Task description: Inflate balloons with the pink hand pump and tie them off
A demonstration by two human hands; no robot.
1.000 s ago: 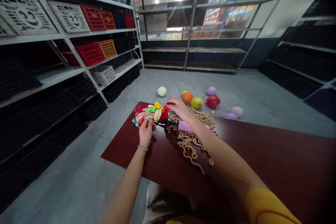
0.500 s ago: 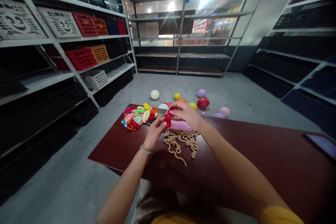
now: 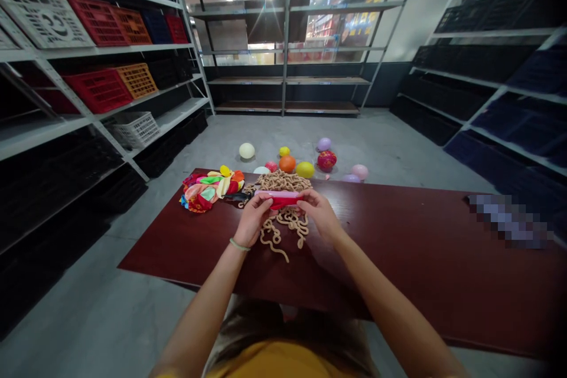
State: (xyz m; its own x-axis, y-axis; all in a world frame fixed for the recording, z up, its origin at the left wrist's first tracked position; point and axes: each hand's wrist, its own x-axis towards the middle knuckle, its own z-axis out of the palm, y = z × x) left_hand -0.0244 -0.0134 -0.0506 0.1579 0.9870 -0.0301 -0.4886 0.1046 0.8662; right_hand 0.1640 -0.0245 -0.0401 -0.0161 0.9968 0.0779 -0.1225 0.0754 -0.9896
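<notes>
The left hand (image 3: 253, 218) and right hand (image 3: 319, 215) are both pinching closed on a red balloon (image 3: 283, 202), holding it between them above the dark red table (image 3: 398, 248). A tan cord tangle (image 3: 283, 180) is lying at twelve o'clock, flat balloons (image 3: 208, 189) at ten, and inflated balloons (image 3: 305, 169) are sitting on the floor beyond.

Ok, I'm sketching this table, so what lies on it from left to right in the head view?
First the heap of flat balloons → left hand → pink tube → right hand → blurred patch.
</notes>
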